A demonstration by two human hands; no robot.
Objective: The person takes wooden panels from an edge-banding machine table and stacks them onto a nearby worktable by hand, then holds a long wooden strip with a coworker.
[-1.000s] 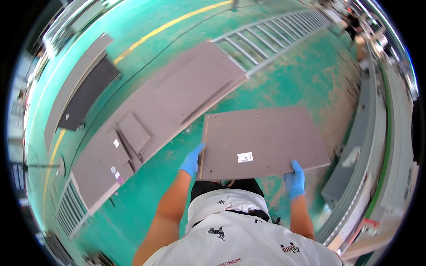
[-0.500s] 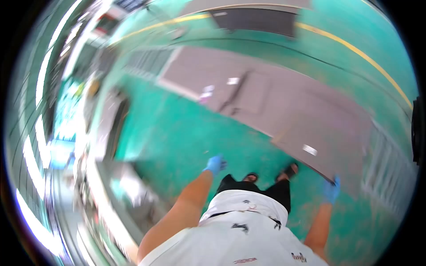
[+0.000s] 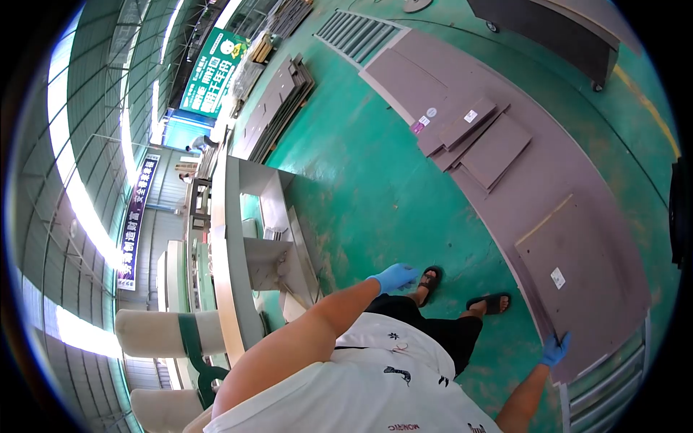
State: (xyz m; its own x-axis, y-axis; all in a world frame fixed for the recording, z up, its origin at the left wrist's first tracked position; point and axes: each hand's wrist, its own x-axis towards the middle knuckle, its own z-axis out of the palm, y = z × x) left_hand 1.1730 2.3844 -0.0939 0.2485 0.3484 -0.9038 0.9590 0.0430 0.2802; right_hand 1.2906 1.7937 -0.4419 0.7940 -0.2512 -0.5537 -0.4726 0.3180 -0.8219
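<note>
Blue-gloved and well apart, that's how the left hand (image 3: 395, 278) and right hand (image 3: 555, 350) are. Left arm's bent across the left side of the body, forearm angled out, and that hand just hangs in the air above the green floor (image 3: 375, 195), near the sandals (image 3: 498, 303). Fingers look loosely extended, nothing in them. Right arm reaches out to the right, with the hand at the near edge of a board (image 3: 603, 289). It's touching there, but honestly can't tell if the fingers are clamped on or just resting.

As for the board, it's a plain brownish-grey rectangle, pretty matte, with a white label (image 3: 558, 278) towards its left edge and a thin tan strip (image 3: 545, 220) along the far-left end. Looks like it's lying on the near end of a long brown panel (image 3: 552, 169), same sort of colour, so they kinda blend together. Metal rollers (image 3: 606, 386) show just past the near end. Further off, a few smaller panels (image 3: 498, 151) sit stacked on that long one.
</note>
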